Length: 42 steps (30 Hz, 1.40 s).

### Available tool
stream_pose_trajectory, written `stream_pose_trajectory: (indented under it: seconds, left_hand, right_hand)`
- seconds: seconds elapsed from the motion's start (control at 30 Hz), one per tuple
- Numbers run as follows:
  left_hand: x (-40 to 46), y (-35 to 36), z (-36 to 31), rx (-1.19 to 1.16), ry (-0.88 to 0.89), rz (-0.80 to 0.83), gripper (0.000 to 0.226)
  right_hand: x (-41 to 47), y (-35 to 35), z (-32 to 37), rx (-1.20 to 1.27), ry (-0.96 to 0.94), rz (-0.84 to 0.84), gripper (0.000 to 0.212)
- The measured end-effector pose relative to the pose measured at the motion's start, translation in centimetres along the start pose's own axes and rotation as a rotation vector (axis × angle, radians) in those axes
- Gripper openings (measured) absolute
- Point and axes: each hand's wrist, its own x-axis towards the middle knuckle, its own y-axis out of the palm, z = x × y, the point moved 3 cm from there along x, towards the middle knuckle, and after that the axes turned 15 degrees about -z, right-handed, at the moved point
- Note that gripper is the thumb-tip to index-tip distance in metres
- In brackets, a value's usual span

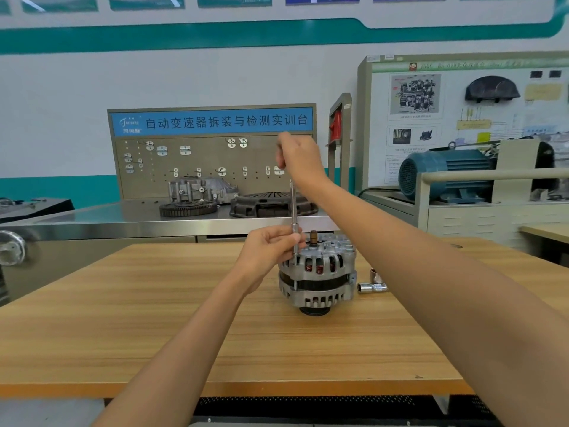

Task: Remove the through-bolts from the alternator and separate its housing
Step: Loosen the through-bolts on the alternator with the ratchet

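Sitting pulley-down on the wooden table (129,318), the ribbed silver alternator (317,272) had a long thin steel driver shaft (293,211) standing vertical over a through-bolt at its left rim. Left hand (268,251), the nearer one, pinched the shaft low, just above the housing. Right hand (297,158) gripped the top end, directly overhead. Axis looked plumb. Two chrome sockets (372,283) lay just right of the alternator.
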Motion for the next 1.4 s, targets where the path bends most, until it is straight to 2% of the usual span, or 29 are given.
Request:
stream_pose_trajectory:
  seconds: [0.03, 0.13, 0.17, 0.23, 0.33, 0.43, 0.53, 0.63, 0.7, 0.77, 0.8, 0.87, 0.9, 0.97, 1.03, 1.1, 1.2, 1.33, 1.4]
  left_hand:
    - [0.0, 0.0, -0.1, 0.005, -0.001, -0.018, 0.021]
    - [0.1, 0.1, -0.3, 0.051, -0.005, -0.099, 0.027]
    - [0.1, 0.1, -0.5, 0.082, -0.001, -0.134, 0.026]
    - [0.1, 0.3, -0.7, 0.157, 0.023, -0.21, 0.018]
    - [-0.1, 0.6, -1.2, 0.304, 0.107, -0.293, 0.015]
    - [-0.1, 0.6, -1.3, 0.344, 0.127, -0.259, 0.013]
    - [-0.2, 0.9, -1.1, 0.258, 0.119, -0.128, 0.021]
    - [-0.4, 1.4, -0.8, 0.181, 0.118, -0.08, 0.03]
    - [-0.4, 1.7, -0.6, 0.167, 0.124, -0.052, 0.03]
    - [-0.5, 1.8, -0.4, 0.135, 0.132, -0.023, 0.027]
    - [-0.5, 1.7, -0.3, 0.103, 0.129, -0.023, 0.025]
    - [-0.4, 1.6, -0.1, 0.014, 0.097, -0.048, 0.02]
    - [-0.4, 1.6, 0.0, -0.028, 0.077, -0.067, 0.018]
    - [-0.4, 1.8, 0.2, -0.055, 0.062, -0.125, 0.015]
    - [-0.5, 2.0, 0.4, -0.028, 0.072, -0.197, 0.009]
    - [-0.6, 2.1, 0.4, -0.01, 0.093, -0.238, 0.008]
    - [-0.7, 2.4, 0.1, -0.022, 0.11, -0.157, 0.008]
    - [-0.6, 3.0, -0.1, -0.04, 0.067, -0.032, 0.027]
    - [-0.6, 2.9, 0.0, -0.011, 0.091, -0.032, 0.029]
  right_hand:
    - [-0.2, 0.1, 0.2, -0.129, -0.105, 0.028, 0.04]
    - [-0.7, 0.8, 0.3, -0.859, -0.568, -0.01, 0.019]
    - [-0.8, 1.1, 0.2, -1.04, -0.625, -0.043, 0.019]
    - [-0.7, 1.9, 0.2, -1.251, -0.621, -0.056, 0.027]
    - [-0.4, 2.0, 0.0, -1.308, -0.604, -0.03, 0.029]
    - [-0.4, 1.1, -0.1, -1.221, -0.617, -0.027, 0.032]
    - [-0.4, 0.6, 0.2, -0.989, -0.591, -0.001, 0.016]
    - [-0.1, 0.0, 0.1, -0.459, -0.316, 0.018, 0.043]
    - [0.0, -0.5, -0.1, -0.144, -0.118, -0.027, 0.05]
    - [0.1, -0.9, -0.5, -0.016, -0.002, -0.05, 0.047]
    - [0.1, -1.0, -0.6, -0.012, -0.002, -0.047, 0.045]
    - [-0.2, -0.8, -0.3, -0.125, -0.128, -0.019, 0.04]
    - [-0.3, -0.5, -0.1, -0.303, -0.239, 0.002, 0.034]
    - [-0.5, 0.0, 0.0, -0.83, -0.465, -0.018, 0.017]
    - [-0.6, 0.3, -0.1, -1.195, -0.546, -0.066, 0.024]
    - [-0.9, 0.3, 0.0, -1.237, -0.543, -0.073, 0.03]
    - [-0.8, 0.2, 0.3, -1.012, -0.467, -0.07, 0.022]
    - [-0.8, -0.2, 0.3, -0.28, -0.097, -0.03, 0.039]
    - [-0.8, -0.2, 0.0, -0.031, 0.082, 0.002, 0.035]
